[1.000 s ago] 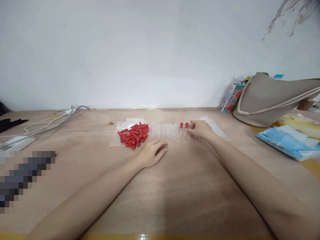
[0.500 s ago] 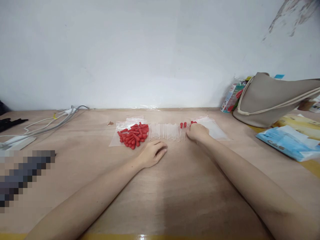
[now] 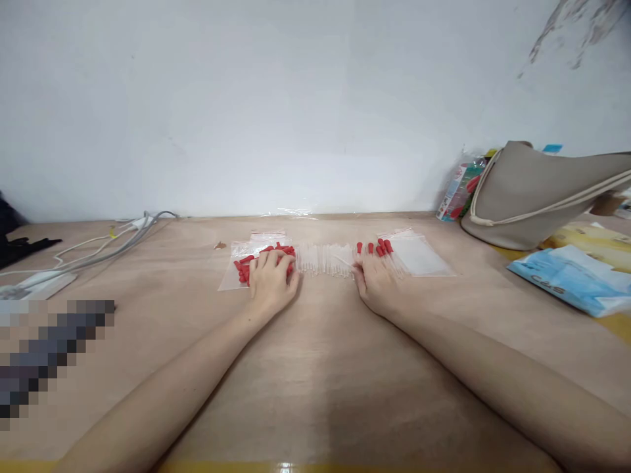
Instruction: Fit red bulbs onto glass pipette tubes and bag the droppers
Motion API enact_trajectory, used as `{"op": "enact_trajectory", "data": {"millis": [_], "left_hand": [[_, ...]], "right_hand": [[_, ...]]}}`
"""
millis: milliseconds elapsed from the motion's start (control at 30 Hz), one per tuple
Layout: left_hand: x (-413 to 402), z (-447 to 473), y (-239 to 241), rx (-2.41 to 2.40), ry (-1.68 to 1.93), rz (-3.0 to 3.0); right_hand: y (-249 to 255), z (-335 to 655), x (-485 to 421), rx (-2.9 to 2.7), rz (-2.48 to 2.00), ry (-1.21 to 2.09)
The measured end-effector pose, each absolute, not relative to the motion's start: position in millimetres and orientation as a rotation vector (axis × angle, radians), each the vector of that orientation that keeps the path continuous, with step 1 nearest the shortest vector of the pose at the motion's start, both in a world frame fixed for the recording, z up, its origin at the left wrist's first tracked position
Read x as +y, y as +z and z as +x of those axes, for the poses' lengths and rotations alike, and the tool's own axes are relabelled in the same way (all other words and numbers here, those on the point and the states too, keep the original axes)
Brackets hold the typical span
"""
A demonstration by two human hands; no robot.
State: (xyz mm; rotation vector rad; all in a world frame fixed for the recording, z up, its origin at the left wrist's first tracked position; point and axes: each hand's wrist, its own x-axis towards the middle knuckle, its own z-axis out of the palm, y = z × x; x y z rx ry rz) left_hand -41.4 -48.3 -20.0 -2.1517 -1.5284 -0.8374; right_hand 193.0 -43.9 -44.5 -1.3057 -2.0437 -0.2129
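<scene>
My left hand (image 3: 271, 282) lies over a pile of red rubber dropper bulbs (image 3: 244, 270), fingers bent and apart, its fingertips partly lost among them. The pile rests on a clear zip bag (image 3: 227, 281). To its right runs a row of thin clear dropper tubes (image 3: 315, 258). My right hand (image 3: 377, 282) is at the row's right end, thumb and fingers closed on one tilted clear tube (image 3: 341, 259). Just beyond that hand lie several droppers with red bulbs (image 3: 371, 248) fitted on their ends, partly covered by my fingers.
Another clear zip bag (image 3: 426, 256) lies right of the finished-looking droppers. Farther right are a blue tissue pack (image 3: 566, 279), a grey bag (image 3: 537, 197) and a plastic bottle (image 3: 458, 190). Cables (image 3: 123, 236) and a power strip (image 3: 42, 286) lie at left. A wall stands behind.
My left hand has moved left and forward from the bare table onto the red bulbs. My right hand has drawn back from the capped droppers, slightly left, and now holds a clear tube.
</scene>
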Motion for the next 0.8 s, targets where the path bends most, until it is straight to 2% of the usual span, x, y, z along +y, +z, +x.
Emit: {"op": "enact_trajectory", "data": {"millis": [167, 800], "left_hand": [[-40.0, -51.9, -20.0, -1.568, -0.776, -2.104], [-30.7, -54.4, -16.8, -1.633, -0.934, -2.205]], "right_hand": [[-53.4, 202.6, -70.8, -2.063, -1.126, -0.085], [-44.0, 202.6, -69.7, -2.135, -1.098, 0.132]]}}
